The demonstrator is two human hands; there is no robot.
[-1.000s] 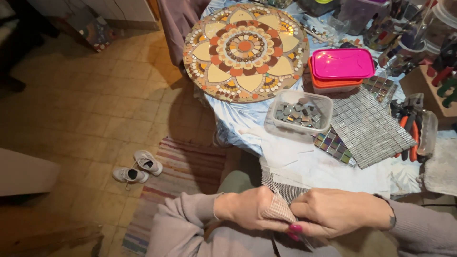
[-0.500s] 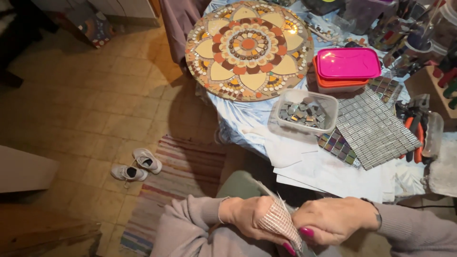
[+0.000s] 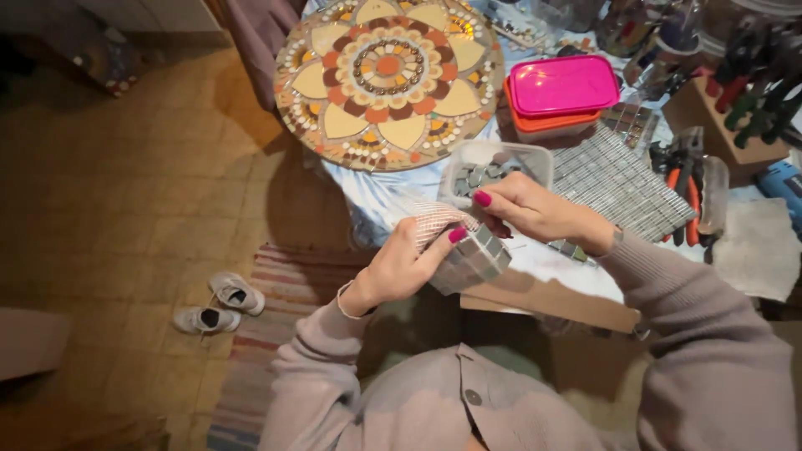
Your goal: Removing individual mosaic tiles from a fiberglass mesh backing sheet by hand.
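Observation:
My left hand [image 3: 401, 266] holds a small sheet of grey mosaic tiles [image 3: 478, 257] on white mesh backing [image 3: 430, 220], thumb pressed on its top. My right hand [image 3: 526, 207] reaches across and pinches the sheet's upper edge with its fingertips. Both hands are raised in front of the table edge, just below a clear plastic tub [image 3: 493, 159] with loose grey tiles in it. A round flower-pattern mosaic [image 3: 388, 75] lies on the table beyond.
A pink-lidded orange box [image 3: 561, 92], a large silver tile sheet [image 3: 614, 179], orange-handled nippers [image 3: 687, 179] and tool holders [image 3: 735, 83] crowd the table. White paper [image 3: 551, 271] lies by the table edge. White shoes [image 3: 221, 305] and a striped rug [image 3: 276, 334] are on the floor.
Both hands have risen from my lap to the table edge with the tile sheet. The mesh side has turned so the grey tiles show. The view has shifted left.

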